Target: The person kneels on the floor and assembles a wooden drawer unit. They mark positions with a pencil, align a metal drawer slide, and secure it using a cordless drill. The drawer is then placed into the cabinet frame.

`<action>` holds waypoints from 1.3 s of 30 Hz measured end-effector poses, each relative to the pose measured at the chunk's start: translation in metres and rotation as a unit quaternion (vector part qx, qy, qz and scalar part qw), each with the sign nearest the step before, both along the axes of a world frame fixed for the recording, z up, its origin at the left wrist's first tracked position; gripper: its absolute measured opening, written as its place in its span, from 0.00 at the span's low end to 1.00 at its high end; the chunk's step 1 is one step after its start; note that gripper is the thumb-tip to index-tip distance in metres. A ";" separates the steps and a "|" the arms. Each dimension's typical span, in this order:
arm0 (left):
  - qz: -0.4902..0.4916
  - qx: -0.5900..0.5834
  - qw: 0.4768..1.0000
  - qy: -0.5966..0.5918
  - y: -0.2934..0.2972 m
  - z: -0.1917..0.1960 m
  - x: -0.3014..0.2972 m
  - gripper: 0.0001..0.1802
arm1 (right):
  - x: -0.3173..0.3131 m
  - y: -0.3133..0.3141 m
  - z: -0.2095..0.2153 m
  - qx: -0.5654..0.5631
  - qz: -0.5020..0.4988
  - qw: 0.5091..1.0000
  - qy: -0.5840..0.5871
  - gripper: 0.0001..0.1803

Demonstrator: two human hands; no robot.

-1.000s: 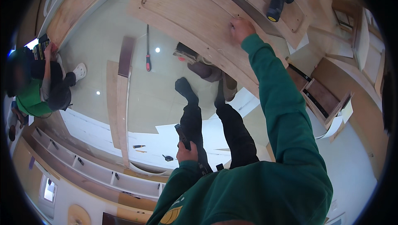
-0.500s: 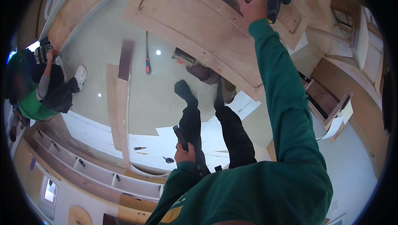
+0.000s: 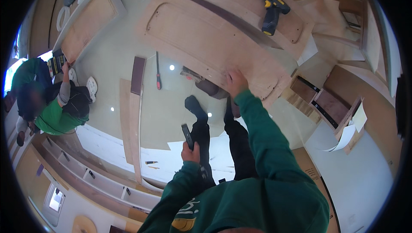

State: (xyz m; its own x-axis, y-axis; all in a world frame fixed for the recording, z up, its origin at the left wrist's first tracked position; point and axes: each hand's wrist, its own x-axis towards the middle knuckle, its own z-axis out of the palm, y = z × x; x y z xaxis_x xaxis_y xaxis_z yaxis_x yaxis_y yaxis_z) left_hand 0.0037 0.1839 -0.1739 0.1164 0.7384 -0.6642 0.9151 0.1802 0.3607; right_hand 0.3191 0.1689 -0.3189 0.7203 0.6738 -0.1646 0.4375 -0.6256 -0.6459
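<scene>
While the right hand [image 3: 235, 80] presses flat on the plywood panel [image 3: 206, 39], left hand [image 3: 191, 152] gripping a dark tool [image 3: 187, 135]; cordless drill [image 3: 269, 6] far right, screwdriver [image 3: 158, 73] left.

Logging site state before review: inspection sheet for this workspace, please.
Surface: pale glossy floor with ceiling-light reflections.
Job's things: large light plywood panel with routed rounded groove, under the right hand; thin dark flat tool gripped in the left hand.
Clutter: yellow-and-black cordless drill lying on the upper panel; red-handled screwdriver, dark brown board and long pale wood strips on the floor.
Grippers: left hand closed on the tool; right hand flat on the panel.
Cables: nothing seen.
Surroundings: a co-worker in green crouches at left; white shelving unit below.
</scene>
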 end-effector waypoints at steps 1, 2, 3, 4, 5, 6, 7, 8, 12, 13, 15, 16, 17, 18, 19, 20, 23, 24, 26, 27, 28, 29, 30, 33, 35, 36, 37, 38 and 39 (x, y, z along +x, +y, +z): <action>0.011 0.024 0.997 -0.068 0.009 -0.016 0.017 0.14 | -0.012 -0.013 0.028 0.043 -0.044 0.998 0.011 0.06; 0.031 0.004 0.992 -0.120 0.034 -0.004 0.063 0.15 | -0.031 -0.045 0.040 0.018 -0.049 0.999 0.013 0.07; 0.053 -0.018 0.984 -0.168 0.060 0.007 0.114 0.15 | -0.054 -0.069 0.071 -0.010 -0.071 0.996 0.044 0.07; 0.023 0.068 0.957 -0.282 0.070 -0.028 0.139 0.17 | -0.082 -0.108 0.096 -0.068 -0.046 0.991 0.104 0.09; 0.028 0.006 0.942 -0.335 0.093 -0.031 0.182 0.19 | -0.109 -0.147 0.118 -0.128 -0.014 0.979 0.158 0.12; 0.028 -0.032 0.940 -0.338 0.113 -0.061 0.213 0.19 | -0.141 -0.196 0.124 -0.136 0.037 0.978 0.154 0.17; -0.019 0.051 0.929 -0.366 0.133 -0.051 0.264 0.17 | -0.164 -0.229 0.145 -0.321 0.105 0.912 0.235 0.24; -0.012 0.063 0.926 -0.371 0.151 -0.063 0.304 0.17 | -0.190 -0.245 0.166 -0.378 0.087 0.896 0.216 0.27; 0.004 0.075 0.939 -0.335 0.214 -0.126 0.423 0.21 | -0.205 -0.245 0.166 -0.336 -0.024 0.917 0.211 0.31; 0.012 0.073 0.942 -0.327 0.227 -0.135 0.447 0.22 | -0.202 -0.230 0.166 -0.389 -0.002 0.895 0.217 0.31; 0.056 0.110 0.938 -0.324 0.253 -0.165 0.477 0.23 | -0.192 -0.209 0.183 -0.444 0.032 0.867 0.225 0.29; 0.027 0.141 0.949 -0.281 0.262 -0.167 0.490 0.24 | -0.200 -0.212 0.179 -0.437 0.016 0.875 0.207 0.29; 0.186 0.006 0.924 -0.333 0.284 -0.188 0.499 0.24 | -0.194 -0.217 0.179 -0.438 0.016 0.875 0.205 0.29; 0.224 -0.078 0.906 -0.350 0.270 -0.146 0.521 0.23 | -0.200 -0.206 0.175 -0.436 -0.019 0.872 0.222 0.29; 0.171 -0.133 0.902 -0.374 0.301 -0.170 0.511 0.20 | -0.198 -0.212 0.175 -0.430 -0.013 0.878 0.212 0.29; 0.216 -0.203 0.849 -0.438 0.293 -0.154 0.507 0.19 | -0.199 -0.212 0.172 -0.424 -0.021 0.881 0.210 0.28; -0.012 0.127 0.936 -0.328 0.291 -0.186 0.444 0.18 | -0.200 -0.218 0.174 -0.427 -0.018 0.880 0.205 0.27; -0.155 0.307 0.889 -0.303 0.275 -0.177 0.410 0.18 | -0.203 -0.211 0.171 -0.423 -0.024 0.882 0.207 0.27; -0.183 0.182 0.936 -0.239 0.247 -0.168 0.312 0.16 | -0.202 -0.209 0.173 -0.413 -0.052 0.886 0.205 0.25; -0.205 0.189 0.945 -0.171 0.220 -0.149 0.259 0.18 | -0.201 -0.209 0.170 -0.399 -0.065 0.891 0.207 0.23; -0.204 0.125 0.965 -0.111 0.195 -0.137 0.196 0.20 | -0.201 -0.211 0.169 -0.395 -0.075 0.888 0.223 0.23; -0.242 0.064 0.968 -0.016 0.173 -0.125 0.139 0.21 | -0.201 -0.209 0.168 -0.399 -0.079 0.882 0.237 0.23; -0.262 0.035 0.964 0.027 0.148 -0.128 0.070 0.21 | -0.203 -0.207 0.169 -0.400 -0.082 0.878 0.249 0.23; -0.189 -0.083 0.976 0.065 0.076 -0.053 -0.055 0.20 | -0.217 -0.199 0.163 -0.414 -0.084 0.877 0.230 0.24; -0.200 -0.104 0.973 0.040 0.036 -0.026 -0.126 0.16 | -0.222 -0.188 0.169 -0.428 -0.094 0.864 0.248 0.24; -0.231 -0.125 0.964 0.042 0.030 -0.013 -0.131 0.15 | -0.222 -0.182 0.166 -0.435 -0.101 0.858 0.254 0.25; -0.321 -0.143 0.934 0.062 0.035 -0.006 -0.122 0.15 | -0.229 -0.182 0.160 -0.443 -0.083 0.859 0.244 0.25; -0.403 -0.168 0.896 0.084 0.035 0.000 -0.125 0.14 | -0.239 -0.189 0.151 -0.436 -0.059 0.870 0.224 0.26; -0.392 -0.121 0.910 0.057 0.031 -0.020 -0.152 0.14 | -0.246 -0.179 0.149 -0.440 -0.059 0.864 0.237 0.26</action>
State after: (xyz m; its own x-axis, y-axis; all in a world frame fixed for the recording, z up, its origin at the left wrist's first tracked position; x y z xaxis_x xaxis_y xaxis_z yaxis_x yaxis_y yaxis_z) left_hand -0.1484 0.2154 -0.1941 0.4654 0.2871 -0.8373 0.8251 -0.4830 0.2930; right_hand 0.0732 -0.0100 -0.1700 0.4873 0.0629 -0.8709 0.1538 -0.9880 0.0147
